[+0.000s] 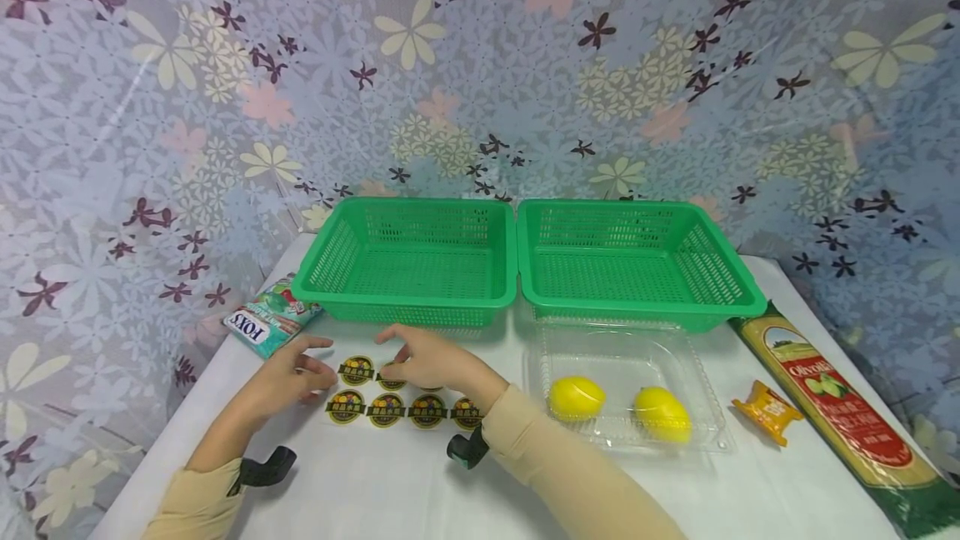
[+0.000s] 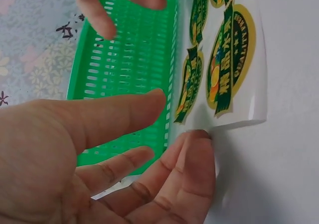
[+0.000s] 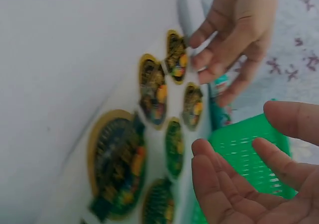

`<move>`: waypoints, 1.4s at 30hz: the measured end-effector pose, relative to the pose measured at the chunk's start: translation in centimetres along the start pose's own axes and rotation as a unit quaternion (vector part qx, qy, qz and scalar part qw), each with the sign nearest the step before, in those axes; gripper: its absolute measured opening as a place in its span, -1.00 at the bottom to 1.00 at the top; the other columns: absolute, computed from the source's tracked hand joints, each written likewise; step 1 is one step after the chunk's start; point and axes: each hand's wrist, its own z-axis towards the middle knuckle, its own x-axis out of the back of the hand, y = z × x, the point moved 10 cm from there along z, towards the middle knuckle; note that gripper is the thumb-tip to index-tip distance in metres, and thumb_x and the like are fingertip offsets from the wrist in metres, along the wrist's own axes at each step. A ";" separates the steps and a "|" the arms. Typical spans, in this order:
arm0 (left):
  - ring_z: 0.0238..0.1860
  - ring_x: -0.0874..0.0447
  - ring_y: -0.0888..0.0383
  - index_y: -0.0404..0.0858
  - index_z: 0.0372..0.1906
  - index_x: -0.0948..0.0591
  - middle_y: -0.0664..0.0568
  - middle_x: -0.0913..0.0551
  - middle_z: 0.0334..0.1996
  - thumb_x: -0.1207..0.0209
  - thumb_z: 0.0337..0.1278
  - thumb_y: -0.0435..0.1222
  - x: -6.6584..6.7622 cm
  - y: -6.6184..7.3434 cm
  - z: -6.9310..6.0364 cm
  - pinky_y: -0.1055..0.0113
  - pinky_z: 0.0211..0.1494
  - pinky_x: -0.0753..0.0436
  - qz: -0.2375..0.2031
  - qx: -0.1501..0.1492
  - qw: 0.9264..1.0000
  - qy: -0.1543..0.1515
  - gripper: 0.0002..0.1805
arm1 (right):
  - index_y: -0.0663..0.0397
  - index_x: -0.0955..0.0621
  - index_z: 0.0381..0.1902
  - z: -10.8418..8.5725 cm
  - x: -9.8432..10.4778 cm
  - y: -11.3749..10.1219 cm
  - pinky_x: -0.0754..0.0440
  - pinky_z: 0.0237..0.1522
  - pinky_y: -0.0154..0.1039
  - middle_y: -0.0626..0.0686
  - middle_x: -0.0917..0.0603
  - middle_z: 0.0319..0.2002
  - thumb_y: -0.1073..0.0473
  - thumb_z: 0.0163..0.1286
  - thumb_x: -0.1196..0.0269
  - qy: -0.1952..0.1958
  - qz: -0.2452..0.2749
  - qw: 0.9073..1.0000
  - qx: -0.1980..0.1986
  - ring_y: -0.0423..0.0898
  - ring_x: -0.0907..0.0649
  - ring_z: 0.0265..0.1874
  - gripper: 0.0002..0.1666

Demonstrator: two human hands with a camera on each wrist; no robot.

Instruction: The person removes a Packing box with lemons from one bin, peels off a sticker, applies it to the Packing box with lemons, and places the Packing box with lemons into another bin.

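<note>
A white sheet of round black-and-gold stickers (image 1: 386,411) lies on the table in front of me. My left hand (image 1: 283,377) is at the sheet's left end, fingers loosely bent and thumb apart. In the left wrist view its fingertips (image 2: 198,147) are close to a corner of the sticker sheet (image 2: 237,59); whether they touch it I cannot tell. Over the upper row of stickers is my right hand (image 1: 431,361), partly covering them. The right wrist view shows that hand's thumb and fingers (image 3: 209,179) spread apart with nothing between them, beside the stickers (image 3: 119,164).
Two green baskets (image 1: 405,304) stand side by side at the back. Right of the sheet, a clear plastic box (image 1: 603,348) holds two yellow lemons (image 1: 576,398). Farther right lie an orange wrapped snack (image 1: 768,412) and a long pasta pack (image 1: 847,415). A FOX'S bag (image 1: 255,327) lies at left.
</note>
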 end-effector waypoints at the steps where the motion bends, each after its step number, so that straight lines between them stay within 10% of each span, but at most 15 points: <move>1: -0.18 -0.76 0.07 -0.53 0.55 -0.30 -0.29 -0.76 -0.07 -0.33 0.35 -0.42 -0.1 -0.1 0.1 0.22 -0.16 -0.78 -0.004 0.001 1.000 -0.001 -0.25 | 0.03 -0.52 0.49 0.3 -0.2 0.2 -0.63 -0.08 -0.20 0.18 -0.72 0.16 0.12 0.56 -0.34 -0.001 0.004 1.000 -0.003 -0.06 -0.69 0.01 -0.40; 12: -0.26 -0.71 0.14 -0.43 0.52 -0.38 -0.16 -0.79 -0.15 -0.32 0.32 -0.44 -0.9 -0.7 0.5 0.27 -0.23 -0.72 -0.017 0.008 1.000 -0.005 -0.29 | 0.12 -0.58 0.38 1.8 -1.7 1.9 -0.59 -0.29 -0.30 0.15 -0.77 -0.09 0.20 0.54 -0.33 -0.013 0.071 0.996 -0.042 -0.11 -0.65 -0.31 -0.50; 42: -0.32 -0.65 0.21 -0.50 0.36 -0.53 -0.06 -0.74 -0.16 -0.28 0.34 -0.48 -1.0 1.1 0.2 0.31 -0.27 -0.66 -0.103 -0.038 0.994 -0.003 -0.48 | 0.00 -0.83 -0.01 4.3 0.3 1.5 -0.60 -0.34 -0.34 0.08 -0.80 -0.29 0.24 0.42 -0.44 0.100 0.119 0.987 -0.040 -0.16 -0.67 -0.39 -0.78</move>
